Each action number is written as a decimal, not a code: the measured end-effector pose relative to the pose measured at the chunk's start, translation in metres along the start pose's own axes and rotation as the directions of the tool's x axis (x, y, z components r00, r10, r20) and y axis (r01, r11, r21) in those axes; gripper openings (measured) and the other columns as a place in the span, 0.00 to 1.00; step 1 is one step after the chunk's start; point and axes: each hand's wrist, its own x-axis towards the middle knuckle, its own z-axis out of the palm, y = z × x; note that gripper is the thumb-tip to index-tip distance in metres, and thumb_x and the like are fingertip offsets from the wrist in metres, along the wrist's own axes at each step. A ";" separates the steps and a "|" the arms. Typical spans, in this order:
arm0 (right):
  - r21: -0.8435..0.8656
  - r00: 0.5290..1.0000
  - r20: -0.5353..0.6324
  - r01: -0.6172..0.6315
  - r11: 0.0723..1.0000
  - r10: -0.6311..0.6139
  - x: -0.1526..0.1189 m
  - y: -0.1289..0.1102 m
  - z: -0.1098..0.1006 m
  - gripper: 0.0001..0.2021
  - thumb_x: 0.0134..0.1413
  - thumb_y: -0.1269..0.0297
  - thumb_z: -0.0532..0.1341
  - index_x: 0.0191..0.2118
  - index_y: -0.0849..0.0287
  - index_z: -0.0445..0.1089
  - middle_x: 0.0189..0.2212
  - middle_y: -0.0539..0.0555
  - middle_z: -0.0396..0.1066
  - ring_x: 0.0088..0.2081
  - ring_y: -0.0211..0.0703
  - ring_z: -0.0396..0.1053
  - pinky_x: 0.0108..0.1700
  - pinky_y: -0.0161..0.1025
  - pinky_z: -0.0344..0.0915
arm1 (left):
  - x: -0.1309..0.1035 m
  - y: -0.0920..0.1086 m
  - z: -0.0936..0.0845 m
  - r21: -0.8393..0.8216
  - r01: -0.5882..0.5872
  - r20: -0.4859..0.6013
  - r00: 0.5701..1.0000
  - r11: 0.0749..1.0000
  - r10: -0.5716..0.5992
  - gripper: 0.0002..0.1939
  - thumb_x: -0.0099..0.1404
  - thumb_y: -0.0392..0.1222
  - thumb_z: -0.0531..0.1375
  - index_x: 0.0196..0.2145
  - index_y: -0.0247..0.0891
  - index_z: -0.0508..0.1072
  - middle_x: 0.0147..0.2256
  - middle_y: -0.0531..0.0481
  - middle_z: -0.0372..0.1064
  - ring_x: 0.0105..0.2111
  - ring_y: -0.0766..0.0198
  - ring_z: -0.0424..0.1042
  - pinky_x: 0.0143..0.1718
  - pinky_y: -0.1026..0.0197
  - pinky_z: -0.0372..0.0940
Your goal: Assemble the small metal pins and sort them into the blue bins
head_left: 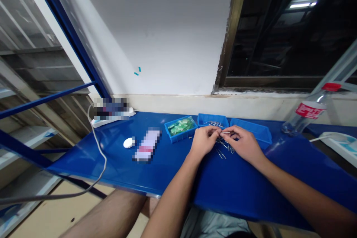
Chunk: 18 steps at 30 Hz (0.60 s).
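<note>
My left hand (205,140) and my right hand (243,144) meet above the blue table, fingertips pinched close together. Between them a thin silver metal pin (226,132) spans the gap, its right part in the right fingers. Whatever the left thumb and finger pinch at its other end is too small to make out. Below the hands several loose metal pins (221,153) lie on the table. Just behind is a blue bin (212,116) with more pins in it. To the left, another blue bin (182,136) holds green pieces (178,127) in clear plastic.
A third blue bin (260,135) stands behind my right hand. Farther right is a plastic bottle (309,109) with a red cap. A phone (148,144), a white round object (128,142) and a power strip (113,118) with a cable (103,152) are on the left.
</note>
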 end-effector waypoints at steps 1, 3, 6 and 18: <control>-0.032 1.000 0.003 0.019 0.999 -0.019 0.000 0.000 -0.001 0.15 0.63 0.48 0.65 0.40 0.55 0.79 0.36 0.56 0.79 0.33 0.47 0.75 0.36 0.43 0.74 | 0.001 -0.002 0.000 -0.025 0.010 -0.013 1.000 1.000 -0.011 0.09 0.70 0.42 0.63 0.43 0.37 0.82 0.41 0.47 0.83 0.41 0.58 0.82 0.45 0.59 0.76; -0.090 0.998 0.010 0.060 0.994 -0.059 0.001 -0.001 -0.002 0.15 0.64 0.49 0.64 0.39 0.54 0.80 0.34 0.56 0.78 0.32 0.46 0.74 0.35 0.43 0.73 | 0.003 -0.005 0.001 -0.069 0.026 -0.038 0.999 0.997 -0.029 0.08 0.68 0.38 0.64 0.43 0.36 0.81 0.40 0.46 0.83 0.40 0.58 0.83 0.45 0.59 0.77; -0.151 0.992 0.039 0.121 0.981 -0.116 0.001 -0.002 -0.003 0.13 0.66 0.52 0.63 0.40 0.53 0.81 0.36 0.56 0.78 0.33 0.47 0.74 0.37 0.44 0.72 | 0.004 -0.009 0.001 -0.097 0.031 -0.085 0.996 0.995 -0.039 0.09 0.66 0.34 0.65 0.44 0.34 0.80 0.39 0.44 0.83 0.39 0.59 0.83 0.45 0.59 0.77; -0.053 0.998 0.054 -0.024 0.998 0.026 -0.002 -0.004 0.006 0.11 0.55 0.64 0.62 0.45 0.55 0.71 0.33 0.52 0.76 0.28 0.41 0.72 0.31 0.38 0.70 | 0.004 -0.006 0.002 -0.133 -0.036 -0.087 0.996 0.991 0.024 0.14 0.65 0.34 0.66 0.48 0.34 0.78 0.43 0.42 0.82 0.41 0.60 0.82 0.47 0.59 0.77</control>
